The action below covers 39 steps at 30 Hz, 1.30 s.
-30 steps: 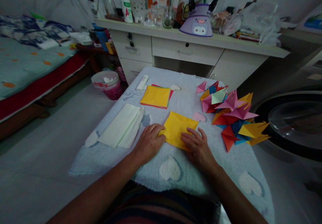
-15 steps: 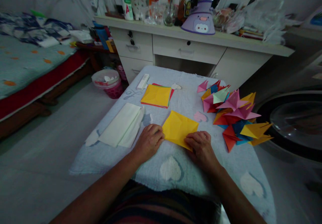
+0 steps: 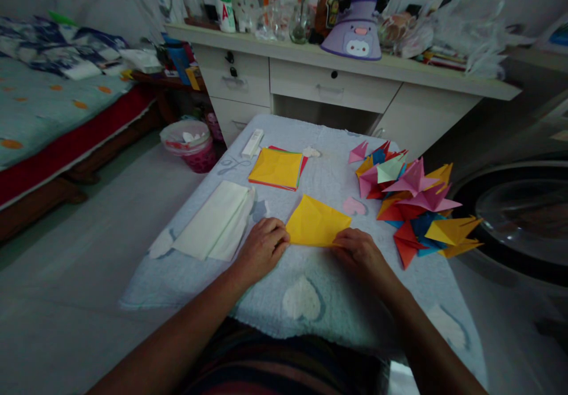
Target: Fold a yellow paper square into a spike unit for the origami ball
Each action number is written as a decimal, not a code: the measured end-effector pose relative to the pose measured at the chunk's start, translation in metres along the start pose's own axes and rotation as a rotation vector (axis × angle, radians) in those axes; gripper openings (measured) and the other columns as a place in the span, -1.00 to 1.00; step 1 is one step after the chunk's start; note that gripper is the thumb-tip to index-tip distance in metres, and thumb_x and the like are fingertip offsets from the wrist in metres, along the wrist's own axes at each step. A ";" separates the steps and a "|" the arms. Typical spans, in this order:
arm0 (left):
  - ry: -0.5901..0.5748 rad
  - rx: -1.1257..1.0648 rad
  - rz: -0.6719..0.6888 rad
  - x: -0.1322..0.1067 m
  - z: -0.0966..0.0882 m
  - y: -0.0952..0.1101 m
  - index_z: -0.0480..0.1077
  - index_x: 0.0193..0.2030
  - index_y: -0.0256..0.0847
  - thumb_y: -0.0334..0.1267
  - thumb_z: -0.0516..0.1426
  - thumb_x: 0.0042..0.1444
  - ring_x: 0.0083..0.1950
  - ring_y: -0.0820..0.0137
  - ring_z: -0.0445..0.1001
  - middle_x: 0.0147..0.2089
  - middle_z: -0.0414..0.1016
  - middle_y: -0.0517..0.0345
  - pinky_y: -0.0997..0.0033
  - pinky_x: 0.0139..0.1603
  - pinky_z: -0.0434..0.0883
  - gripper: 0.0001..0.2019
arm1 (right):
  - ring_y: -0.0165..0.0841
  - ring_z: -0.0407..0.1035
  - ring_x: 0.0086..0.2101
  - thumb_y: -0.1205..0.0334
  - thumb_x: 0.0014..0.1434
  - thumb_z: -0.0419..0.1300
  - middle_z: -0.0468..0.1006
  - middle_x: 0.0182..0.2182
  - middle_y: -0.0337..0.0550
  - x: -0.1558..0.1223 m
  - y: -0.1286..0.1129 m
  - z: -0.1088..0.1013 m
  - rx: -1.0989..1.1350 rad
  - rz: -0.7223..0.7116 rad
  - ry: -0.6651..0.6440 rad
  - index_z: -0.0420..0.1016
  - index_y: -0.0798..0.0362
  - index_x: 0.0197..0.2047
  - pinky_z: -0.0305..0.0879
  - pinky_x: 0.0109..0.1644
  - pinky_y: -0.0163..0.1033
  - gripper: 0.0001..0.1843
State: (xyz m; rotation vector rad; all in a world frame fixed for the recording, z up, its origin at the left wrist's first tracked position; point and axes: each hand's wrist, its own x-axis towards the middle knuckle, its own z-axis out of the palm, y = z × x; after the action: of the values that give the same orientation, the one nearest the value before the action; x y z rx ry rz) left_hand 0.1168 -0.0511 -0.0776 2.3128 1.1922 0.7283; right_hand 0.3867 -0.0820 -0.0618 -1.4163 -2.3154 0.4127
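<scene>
A creased sheet of yellow origami paper (image 3: 314, 223) lies on the cloth-covered table in front of me. My left hand (image 3: 265, 242) pinches its left corner. On the other side, my right hand (image 3: 358, 247) pinches the paper near its lower right edge, and the near edge now runs straight between both hands. Beyond it sits a stack of square coloured papers (image 3: 276, 168), yellow on top. To the right is a pile of folded paper figures (image 3: 415, 179) in pink, red, blue, yellow and pale green.
A folded pale cloth or paper (image 3: 215, 220) lies left of my left hand. A small white object (image 3: 252, 143) rests near the table's far left edge. Behind stand a white desk (image 3: 335, 87) and a pink bin (image 3: 190, 146); a round appliance door (image 3: 523, 217) is at the right.
My right hand has moved slightly up and right. The paper's near corner, which pointed towards me, no longer shows; the near edge is now straight. My left hand stays in place.
</scene>
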 end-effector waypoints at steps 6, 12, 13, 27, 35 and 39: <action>0.006 0.007 -0.004 0.001 -0.002 0.002 0.40 -0.32 -0.19 -0.40 0.12 0.15 -0.08 0.29 0.35 -0.19 0.38 0.11 0.21 0.00 0.33 -0.93 | -0.32 0.37 -0.31 0.22 0.28 0.09 0.48 -0.35 -0.14 0.004 0.008 0.008 0.006 0.077 0.066 0.45 0.02 -0.44 0.27 -0.20 -0.19 -0.74; 0.001 0.049 -0.020 0.001 -0.002 0.004 0.39 -0.32 -0.19 -0.39 0.12 0.16 -0.06 0.27 0.33 -0.18 0.37 0.10 0.18 0.01 0.33 -0.94 | -0.28 0.31 -0.28 0.23 0.23 0.13 0.44 -0.32 -0.13 0.001 0.003 0.023 -0.050 0.178 0.194 0.37 0.03 -0.44 0.21 -0.18 -0.14 -0.80; 0.000 0.055 -0.019 0.001 -0.001 0.003 0.39 -0.31 -0.19 -0.39 0.12 0.16 -0.06 0.27 0.33 -0.18 0.36 0.10 0.18 0.01 0.33 -0.95 | -0.27 0.31 -0.27 0.23 0.23 0.13 0.44 -0.31 -0.13 0.001 0.002 0.024 -0.056 0.186 0.204 0.38 0.03 -0.42 0.20 -0.17 -0.14 -0.82; -0.011 0.071 -0.036 0.003 -0.002 0.002 0.37 -0.32 -0.19 -0.40 0.15 0.14 -0.06 0.27 0.32 -0.17 0.35 0.11 0.19 0.00 0.32 -0.95 | -0.23 0.26 -0.26 0.27 0.20 0.17 0.41 -0.28 -0.08 0.002 -0.002 0.027 -0.091 0.222 0.245 0.36 0.03 -0.41 0.23 -0.18 -0.10 -0.86; -0.004 0.125 -0.042 0.003 0.001 0.001 0.35 -0.32 -0.18 -0.39 0.13 0.15 -0.08 0.28 0.31 -0.18 0.32 0.12 0.20 -0.02 0.33 -0.95 | -0.22 0.27 -0.22 0.26 0.14 0.23 0.41 -0.25 -0.08 0.002 0.002 0.032 -0.065 0.252 0.279 0.29 0.02 -0.54 0.23 -0.14 -0.08 -0.74; -0.007 0.162 -0.045 0.004 0.002 0.000 0.35 -0.32 -0.19 -0.39 0.11 0.16 -0.07 0.27 0.29 -0.16 0.31 0.11 0.18 0.00 0.33 -0.95 | -0.22 0.27 -0.21 0.26 0.12 0.26 0.42 -0.22 -0.08 0.003 0.001 0.033 -0.104 0.296 0.287 0.32 0.02 -0.55 0.22 -0.14 -0.09 -0.75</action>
State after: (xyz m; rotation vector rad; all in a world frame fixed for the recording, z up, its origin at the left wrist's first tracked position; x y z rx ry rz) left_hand 0.1204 -0.0487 -0.0784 2.4078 1.3399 0.6278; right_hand 0.3707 -0.0806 -0.0906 -1.7497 -1.9301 0.1577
